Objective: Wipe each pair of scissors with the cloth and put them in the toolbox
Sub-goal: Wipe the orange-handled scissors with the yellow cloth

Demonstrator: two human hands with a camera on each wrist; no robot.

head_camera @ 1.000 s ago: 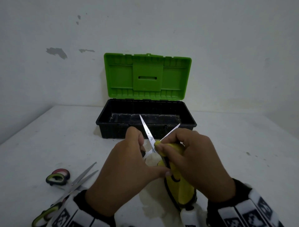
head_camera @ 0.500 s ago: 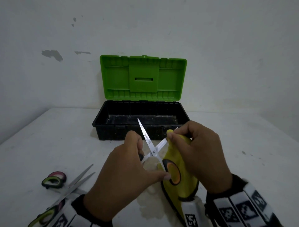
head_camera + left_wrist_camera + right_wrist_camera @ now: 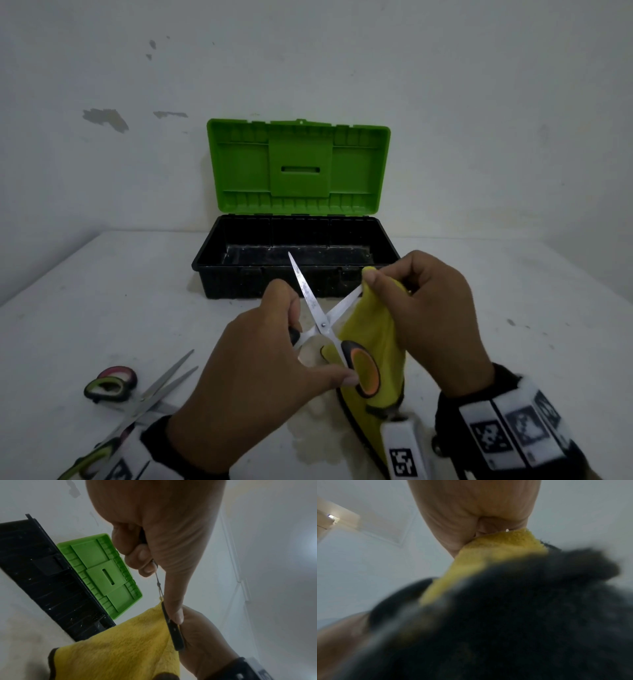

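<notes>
Between the hands, stiff, sharp orange-handled scissors (image 3: 322, 325) are held splayed at the handles by the left hand (image 3: 253, 363), while the right hand (image 3: 431, 318) pinches the soft yellow cloth (image 3: 373, 335) round one blade.

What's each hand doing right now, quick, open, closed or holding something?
Left hand: closed, holding the opened orange-handled scissors by the handles.
Right hand: closed, pinching the yellow cloth round one scissor blade.

The white, stained surface (image 3: 137, 291) carries an open toolbox (image 3: 222, 270) at 12 o'clock and two pairs of scissors (image 3: 150, 394) at 8 o'clock.
</notes>
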